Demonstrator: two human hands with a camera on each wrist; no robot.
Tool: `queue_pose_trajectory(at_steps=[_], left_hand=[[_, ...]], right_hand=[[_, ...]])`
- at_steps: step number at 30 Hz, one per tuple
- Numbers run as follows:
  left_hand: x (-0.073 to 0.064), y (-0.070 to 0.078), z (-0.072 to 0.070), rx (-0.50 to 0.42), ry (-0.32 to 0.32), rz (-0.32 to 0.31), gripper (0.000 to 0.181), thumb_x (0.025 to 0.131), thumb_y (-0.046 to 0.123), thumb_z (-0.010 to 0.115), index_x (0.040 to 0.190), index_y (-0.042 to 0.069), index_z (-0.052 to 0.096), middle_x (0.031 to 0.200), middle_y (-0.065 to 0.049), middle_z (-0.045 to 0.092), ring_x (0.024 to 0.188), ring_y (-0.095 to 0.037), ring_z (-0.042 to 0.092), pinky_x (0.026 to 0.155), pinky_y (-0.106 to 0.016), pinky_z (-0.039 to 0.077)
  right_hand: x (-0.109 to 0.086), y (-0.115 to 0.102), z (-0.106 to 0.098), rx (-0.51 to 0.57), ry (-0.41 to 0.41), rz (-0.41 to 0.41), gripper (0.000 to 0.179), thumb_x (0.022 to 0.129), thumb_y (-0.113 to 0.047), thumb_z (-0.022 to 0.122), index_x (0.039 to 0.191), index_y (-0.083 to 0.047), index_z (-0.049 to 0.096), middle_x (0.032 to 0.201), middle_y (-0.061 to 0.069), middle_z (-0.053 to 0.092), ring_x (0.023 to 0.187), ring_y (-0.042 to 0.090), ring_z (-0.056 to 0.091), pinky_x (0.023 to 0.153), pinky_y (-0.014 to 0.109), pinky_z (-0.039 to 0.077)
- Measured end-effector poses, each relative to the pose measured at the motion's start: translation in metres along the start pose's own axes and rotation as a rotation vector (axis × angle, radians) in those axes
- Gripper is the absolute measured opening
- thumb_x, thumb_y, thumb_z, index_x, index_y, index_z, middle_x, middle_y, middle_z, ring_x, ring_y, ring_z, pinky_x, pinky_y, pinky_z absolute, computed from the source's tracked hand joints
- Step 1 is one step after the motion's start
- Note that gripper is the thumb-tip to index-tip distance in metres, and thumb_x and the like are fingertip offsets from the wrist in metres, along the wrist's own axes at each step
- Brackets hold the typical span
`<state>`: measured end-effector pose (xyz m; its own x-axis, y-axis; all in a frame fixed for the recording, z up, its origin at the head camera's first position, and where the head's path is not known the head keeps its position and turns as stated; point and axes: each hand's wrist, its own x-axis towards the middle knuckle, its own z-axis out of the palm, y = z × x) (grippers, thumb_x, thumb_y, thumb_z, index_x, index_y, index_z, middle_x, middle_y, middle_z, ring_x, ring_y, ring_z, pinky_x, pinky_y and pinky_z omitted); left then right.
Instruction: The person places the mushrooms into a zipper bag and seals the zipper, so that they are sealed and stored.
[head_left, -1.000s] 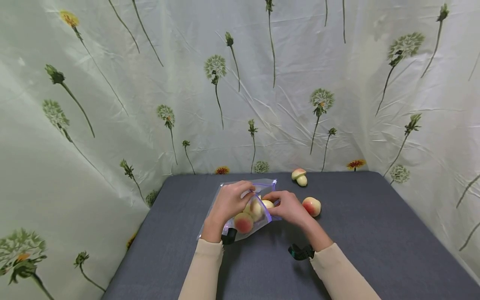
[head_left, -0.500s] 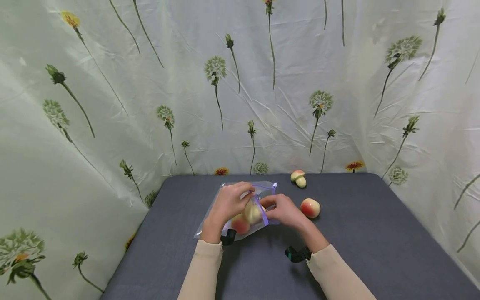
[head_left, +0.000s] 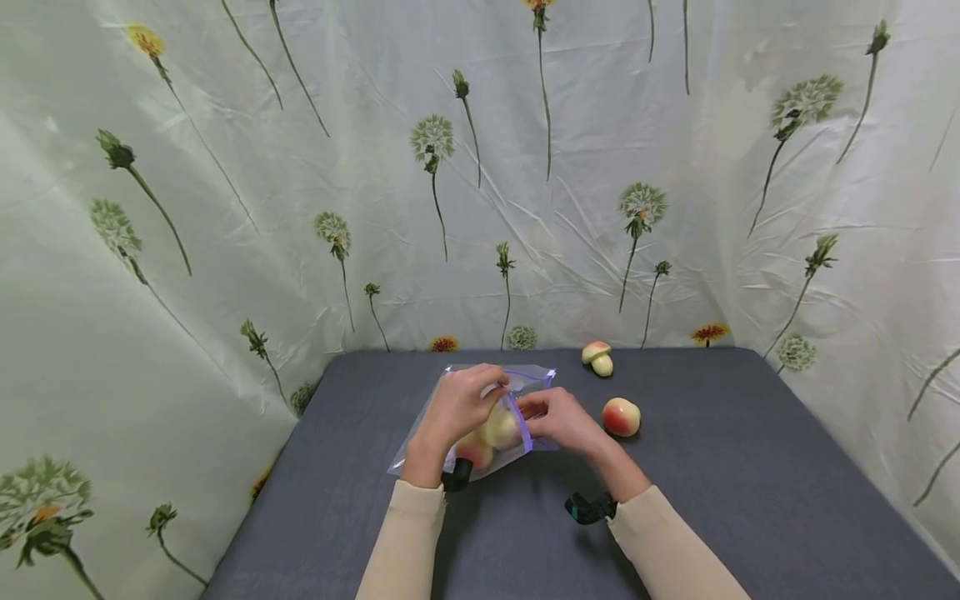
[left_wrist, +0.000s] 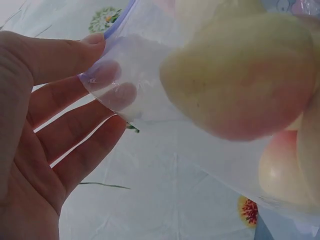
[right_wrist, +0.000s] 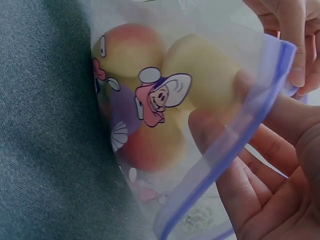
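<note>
A clear zip bag (head_left: 431,446) with a purple zip edge and cartoon print holds several cream-and-red peaches (right_wrist: 152,145). My left hand (head_left: 459,407) pinches the bag's edge at its mouth between thumb and fingers, as the left wrist view shows. Through that mouth reaches my right hand (head_left: 561,421), thumb and forefinger inside the bag. In the right wrist view its fingertips are right at a pale yellow peach (right_wrist: 200,70), with the fingers fairly straight. Another peach (head_left: 621,417) lies on the table, just beyond the right hand.
At the back of the dark grey table (head_left: 697,467) lies a mushroom-shaped thing (head_left: 597,358) with a reddish cap and cream stem. A pale curtain (head_left: 570,117) printed with dandelions hangs behind and beside the table.
My right hand has moved left, deeper into the bag, carrying the pale peach in from the mouth. The peaches inside have shifted left and down. The left hand keeps its hold.
</note>
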<state>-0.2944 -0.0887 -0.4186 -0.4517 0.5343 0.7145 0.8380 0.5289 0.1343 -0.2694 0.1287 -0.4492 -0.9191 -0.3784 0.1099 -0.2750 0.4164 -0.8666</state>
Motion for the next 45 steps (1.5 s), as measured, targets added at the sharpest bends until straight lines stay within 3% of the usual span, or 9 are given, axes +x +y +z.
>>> queue_pose_trajectory(at_steps=[9, 17, 22, 27, 30, 33, 38, 45], left_hand=[[0.002, 0.004, 0.0, 0.006, -0.015, -0.006, 0.012, 0.087, 0.012, 0.081, 0.094, 0.017, 0.073, 0.096, 0.006, 0.073, 0.074, -0.008, 0.067, 0.062, -0.026, 0.053], [0.003, 0.005, 0.0, -0.009, -0.017, -0.014, 0.01, 0.088, 0.01, 0.08, 0.095, 0.013, 0.074, 0.097, 0.004, 0.073, 0.076, -0.009, 0.067, 0.063, -0.027, 0.053], [0.003, 0.004, 0.0, -0.004, -0.025, -0.01, 0.008, 0.09, 0.011, 0.078, 0.096, 0.015, 0.074, 0.097, 0.005, 0.073, 0.075, -0.008, 0.067, 0.062, -0.025, 0.052], [0.002, 0.003, 0.001, -0.006, -0.024, -0.008, 0.01, 0.089, 0.01, 0.079, 0.096, 0.016, 0.073, 0.097, 0.005, 0.073, 0.075, -0.008, 0.067, 0.062, -0.025, 0.052], [0.002, 0.001, 0.001, -0.003, -0.022, -0.008, 0.012, 0.089, 0.011, 0.079, 0.097, 0.017, 0.073, 0.098, 0.005, 0.073, 0.076, -0.008, 0.067, 0.063, -0.025, 0.053], [0.001, -0.001, 0.001, 0.0, -0.02, -0.002, 0.012, 0.089, 0.012, 0.079, 0.098, 0.017, 0.073, 0.099, 0.005, 0.073, 0.077, -0.008, 0.068, 0.064, -0.025, 0.053], [0.001, -0.002, 0.001, -0.001, -0.019, 0.015, 0.013, 0.088, 0.011, 0.08, 0.098, 0.017, 0.075, 0.102, 0.004, 0.073, 0.079, -0.009, 0.069, 0.065, -0.026, 0.054], [0.001, -0.002, 0.0, 0.002, -0.026, 0.01, 0.017, 0.085, 0.01, 0.082, 0.099, 0.017, 0.076, 0.102, 0.005, 0.073, 0.082, -0.009, 0.069, 0.068, -0.028, 0.055]], right_hand=[[0.004, 0.006, 0.004, 0.035, 0.029, 0.009, 0.024, 0.087, -0.017, 0.079, 0.11, -0.008, 0.077, 0.09, 0.002, 0.075, 0.081, 0.015, 0.069, 0.068, 0.031, 0.056], [0.005, 0.005, 0.003, 0.049, -0.075, -0.064, 0.02, 0.094, -0.016, 0.073, 0.113, -0.009, 0.075, 0.106, 0.006, 0.073, 0.09, 0.018, 0.069, 0.072, 0.032, 0.054], [0.008, 0.005, 0.004, 0.031, -0.145, -0.096, 0.019, 0.098, -0.008, 0.065, 0.114, -0.007, 0.075, 0.111, 0.006, 0.073, 0.084, 0.014, 0.064, 0.07, 0.028, 0.051], [0.006, 0.004, 0.004, 0.03, -0.17, -0.081, 0.019, 0.099, -0.008, 0.063, 0.113, -0.008, 0.075, 0.087, -0.001, 0.07, 0.072, 0.012, 0.058, 0.065, 0.027, 0.046], [0.004, 0.002, 0.002, 0.044, -0.158, -0.057, 0.02, 0.1, -0.01, 0.062, 0.116, -0.011, 0.074, 0.075, 0.002, 0.062, 0.064, 0.013, 0.053, 0.061, 0.027, 0.044], [0.0, 0.0, -0.001, 0.056, -0.133, -0.031, 0.023, 0.101, -0.013, 0.063, 0.122, -0.012, 0.073, 0.082, 0.007, 0.068, 0.066, 0.016, 0.057, 0.062, 0.03, 0.049], [-0.007, -0.002, -0.006, 0.087, -0.102, 0.018, 0.031, 0.101, -0.02, 0.064, 0.129, -0.009, 0.069, 0.114, 0.009, 0.072, 0.088, 0.024, 0.071, 0.077, 0.044, 0.058], [-0.015, -0.006, -0.013, 0.082, -0.061, 0.021, 0.026, 0.101, -0.014, 0.063, 0.125, -0.007, 0.07, 0.111, 0.008, 0.072, 0.096, 0.038, 0.069, 0.08, 0.051, 0.057]])
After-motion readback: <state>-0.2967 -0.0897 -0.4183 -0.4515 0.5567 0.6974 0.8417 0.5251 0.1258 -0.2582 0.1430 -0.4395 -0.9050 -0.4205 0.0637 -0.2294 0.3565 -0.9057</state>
